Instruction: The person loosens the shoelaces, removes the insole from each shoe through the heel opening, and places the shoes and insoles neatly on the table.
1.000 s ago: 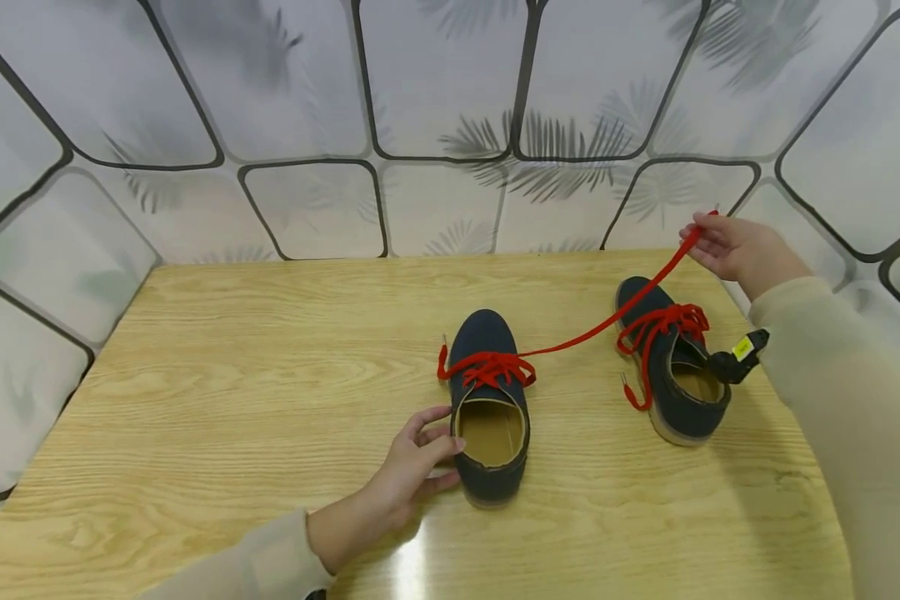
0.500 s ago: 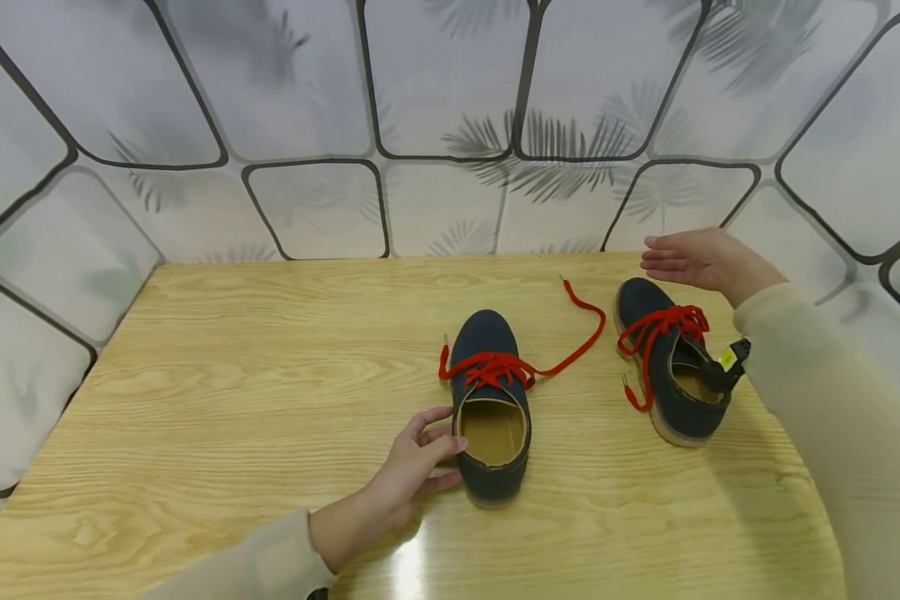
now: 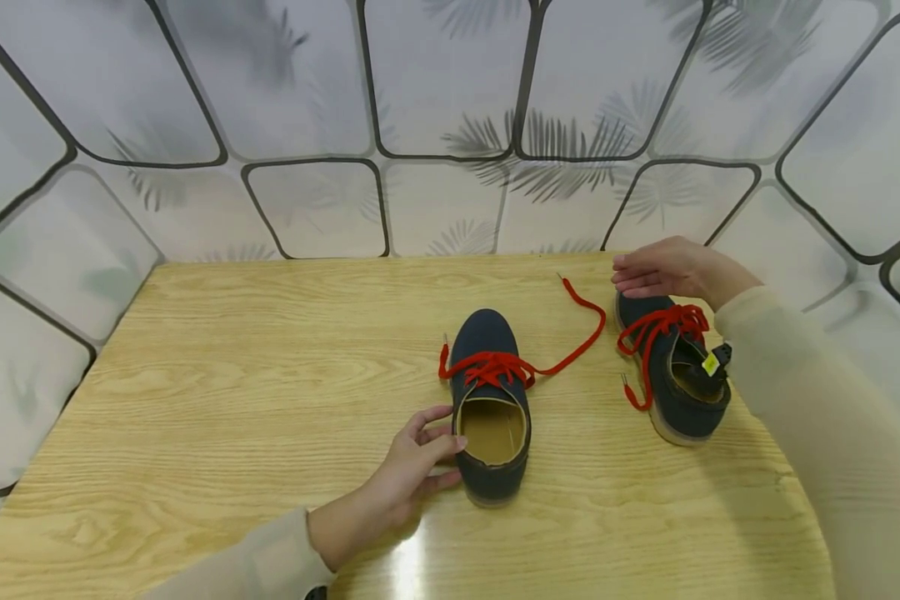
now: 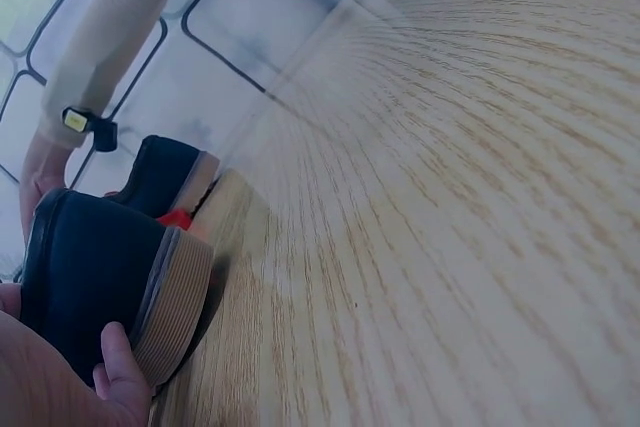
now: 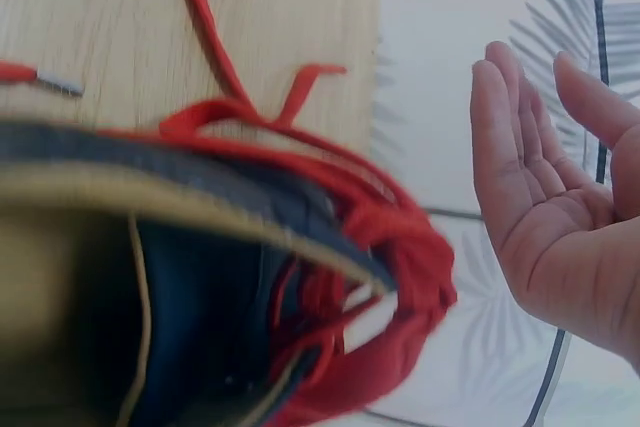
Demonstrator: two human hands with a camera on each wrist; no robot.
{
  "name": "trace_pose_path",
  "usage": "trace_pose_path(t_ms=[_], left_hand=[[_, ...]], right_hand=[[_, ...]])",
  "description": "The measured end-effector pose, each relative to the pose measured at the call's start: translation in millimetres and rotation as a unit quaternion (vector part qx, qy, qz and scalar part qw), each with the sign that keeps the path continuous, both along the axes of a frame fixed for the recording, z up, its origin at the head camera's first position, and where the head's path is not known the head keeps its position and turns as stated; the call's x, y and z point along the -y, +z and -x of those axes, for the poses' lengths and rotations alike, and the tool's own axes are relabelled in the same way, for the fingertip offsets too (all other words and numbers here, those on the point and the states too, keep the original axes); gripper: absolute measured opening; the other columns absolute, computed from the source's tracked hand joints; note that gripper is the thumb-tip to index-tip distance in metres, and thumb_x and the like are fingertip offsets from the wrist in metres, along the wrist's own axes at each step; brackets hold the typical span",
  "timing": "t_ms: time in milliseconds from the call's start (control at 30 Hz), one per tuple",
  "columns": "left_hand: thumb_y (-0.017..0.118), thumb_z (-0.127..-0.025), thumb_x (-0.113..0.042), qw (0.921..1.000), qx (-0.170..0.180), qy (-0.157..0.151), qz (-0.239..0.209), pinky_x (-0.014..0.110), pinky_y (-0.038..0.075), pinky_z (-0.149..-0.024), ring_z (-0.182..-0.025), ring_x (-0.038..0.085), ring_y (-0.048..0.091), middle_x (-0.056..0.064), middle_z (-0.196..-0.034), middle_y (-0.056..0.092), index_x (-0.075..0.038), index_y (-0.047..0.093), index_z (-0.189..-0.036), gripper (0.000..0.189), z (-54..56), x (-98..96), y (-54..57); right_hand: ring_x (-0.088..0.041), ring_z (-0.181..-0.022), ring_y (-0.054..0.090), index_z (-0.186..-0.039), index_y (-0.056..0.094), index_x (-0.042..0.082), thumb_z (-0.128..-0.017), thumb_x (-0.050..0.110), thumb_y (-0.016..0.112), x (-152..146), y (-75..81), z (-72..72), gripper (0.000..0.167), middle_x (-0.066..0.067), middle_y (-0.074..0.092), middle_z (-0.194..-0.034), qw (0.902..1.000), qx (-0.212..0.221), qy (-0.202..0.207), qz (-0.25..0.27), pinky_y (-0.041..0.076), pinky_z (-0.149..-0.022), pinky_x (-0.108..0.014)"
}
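A navy shoe (image 3: 486,332) with red laces stands upright mid-table, toe facing the wall. My left hand (image 3: 411,468) holds it by the left side near the heel, thumb over the collar. In the left wrist view, fingers (image 4: 122,367) lie against its heel. One loose red lace (image 3: 602,323) from this shoe curves out to the right over the wood; the shorter end lies on the left. Above the toe of a second navy shoe (image 3: 682,417), my right hand (image 3: 671,268) holds nothing, its fingers nearly straight. That shoe's red laces (image 5: 420,267) look tied.
Both shoes stand on a light wooden table (image 3: 255,375). A patterned white cloth wall (image 3: 450,208) rises behind its far edge. A small black wrist device (image 3: 716,360) with a yellow label overlaps the second shoe's opening.
My right hand has let go of the red lace, which dropped onto the table, and has moved left and down over the second shoe's toe. The left hand stays on the first shoe.
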State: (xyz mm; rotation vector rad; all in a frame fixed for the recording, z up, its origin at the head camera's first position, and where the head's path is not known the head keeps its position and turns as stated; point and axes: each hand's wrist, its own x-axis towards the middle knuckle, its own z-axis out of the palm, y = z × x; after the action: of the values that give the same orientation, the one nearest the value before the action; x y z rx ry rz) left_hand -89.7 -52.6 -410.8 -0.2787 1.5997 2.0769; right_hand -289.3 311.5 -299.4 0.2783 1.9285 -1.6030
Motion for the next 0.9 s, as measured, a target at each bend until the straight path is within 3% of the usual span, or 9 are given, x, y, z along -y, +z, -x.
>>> trace_pose_path(t_ms=[167,400,633,900], left_hand=[[0.062,-0.082,-0.012,1.0,0.003,-0.002,0.001,0.034,0.054,-0.076,-0.09,0.015,0.057,0.016,-0.126,0.05,-0.007,0.038,-0.138,0.061,1.4,0.3,1.8],[0.063,-0.083,-0.011,1.0,0.006,-0.003,0.0,0.035,0.054,-0.077,-0.09,0.015,0.058,0.017,-0.129,0.05,-0.007,0.038,-0.138,0.061,2.5,0.4,3.9],[0.063,-0.083,-0.012,1.0,0.007,-0.002,0.0,0.035,0.054,-0.077,-0.091,0.016,0.058,0.017,-0.127,0.051,-0.007,0.038,-0.138,0.06,2.6,-0.2,3.9],[0.063,-0.082,-0.012,1.0,0.009,-0.001,0.003,0.034,0.055,-0.076,-0.087,0.015,0.057,0.014,-0.123,0.053,-0.007,0.038,-0.137,0.06,3.4,-1.2,5.0]], right_hand=[[-0.016,-0.082,0.068,-0.092,0.067,0.01,-0.093,0.019,0.06,19.0,-2.1,3.8,0.011,-0.005,0.069,-0.088,0.9986,0.005,0.042,-0.031,0.056,-0.078,-0.032],[-0.016,-0.083,0.068,-0.113,0.056,0.003,-0.093,0.024,0.06,46.2,-2.4,4.3,0.029,-0.004,0.067,-0.094,0.9904,0.0,0.111,-0.082,0.056,-0.076,-0.031],[-0.015,-0.077,0.068,-0.106,0.061,0.002,-0.092,0.021,0.061,72.8,-5.4,0.5,0.024,-0.005,0.068,-0.086,0.9825,0.01,0.158,-0.098,0.057,-0.073,-0.031],[-0.013,-0.076,0.069,-0.111,0.058,-0.001,-0.092,0.021,0.061,100.1,-10.6,-1.3,0.03,-0.003,0.07,-0.083,0.9733,0.005,0.203,-0.107,0.056,-0.075,-0.03]])
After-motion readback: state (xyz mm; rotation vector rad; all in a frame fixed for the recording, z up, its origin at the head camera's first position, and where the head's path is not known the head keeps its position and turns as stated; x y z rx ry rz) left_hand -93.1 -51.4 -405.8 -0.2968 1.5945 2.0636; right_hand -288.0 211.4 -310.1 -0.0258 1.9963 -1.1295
